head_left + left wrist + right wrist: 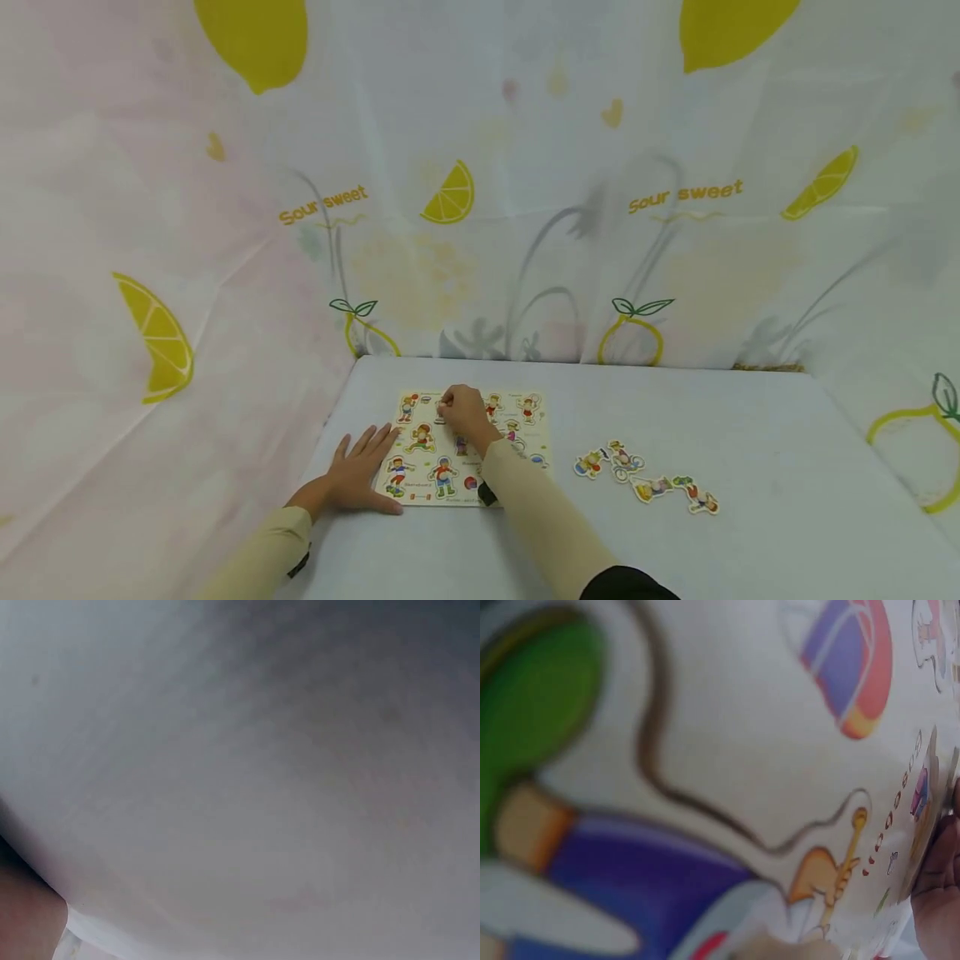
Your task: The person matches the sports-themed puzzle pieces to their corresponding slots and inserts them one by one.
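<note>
A cream puzzle board (537,433) printed with sporty cartoon children lies on the white table. My left hand (358,479) is spread flat, its fingertips and thumb at the board's left edge. At the board's upper middle, my right hand (467,414) has curled fingers that pinch a small puzzle piece (440,409), mostly covered by the hand. The right forearm crosses over the board's lower right part. Up close in the right wrist view are a large figure piece (645,877) in purple and green and a printed cap (855,664). Part of the left hand (939,892) shows there too.
To the right of the board, several loose cut-out figure pieces (651,488) lie in a slanting cluster. A cloth backdrop (525,250) with lemon prints hangs behind the white table (787,467). The left wrist view holds mostly a blurred pale surface (240,810).
</note>
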The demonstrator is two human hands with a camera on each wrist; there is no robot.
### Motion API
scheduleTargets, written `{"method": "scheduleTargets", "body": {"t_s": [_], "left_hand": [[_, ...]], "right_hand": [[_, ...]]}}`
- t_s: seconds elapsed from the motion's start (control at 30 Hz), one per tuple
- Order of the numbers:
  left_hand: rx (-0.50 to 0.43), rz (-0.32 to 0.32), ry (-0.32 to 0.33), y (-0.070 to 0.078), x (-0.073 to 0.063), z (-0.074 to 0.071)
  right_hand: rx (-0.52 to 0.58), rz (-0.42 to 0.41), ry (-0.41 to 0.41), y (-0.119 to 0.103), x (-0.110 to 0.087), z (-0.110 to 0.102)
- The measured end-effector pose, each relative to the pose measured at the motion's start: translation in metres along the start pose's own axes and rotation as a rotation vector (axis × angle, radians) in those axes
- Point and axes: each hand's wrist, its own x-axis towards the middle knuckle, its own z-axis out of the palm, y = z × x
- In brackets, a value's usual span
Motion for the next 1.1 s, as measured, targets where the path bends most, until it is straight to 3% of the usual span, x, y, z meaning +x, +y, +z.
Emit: {"method": "scheduleTargets", "body": {"t_s": [0.2,0.53,0.67,0.83,1.0,1.1], "left_hand": [[0.004,-0.007,0.023,-0.001,0.001,0.005],[0.004,-0.005,-0.013,0.008,-0.003,-0.004],[0.016,-0.017,-0.018,0.005,0.001,0.001],[0.018,-0.016,-0.010,-0.002,0.002,0.006],[-0.001,0.004,-0.011,-0.004,-0.002,0.004],[-0.026,0.020,0.005,-0.004,-0.003,0.000]], "right_hand": [[-0.055,0.016,-0.029,-0.004,-0.001,0.000],[0.016,0.051,-0.047,-0.006,-0.008,-0.006],[0.054,0.081,-0.052,-0.007,-0.011,-0.008],[0.011,0.088,-0.135,-0.012,-0.013,-0.009],[-0.102,-0.018,-0.221,-0.026,-0.023,-0.017],[-0.242,-0.153,-0.203,-0.034,-0.029,-0.032]]}}
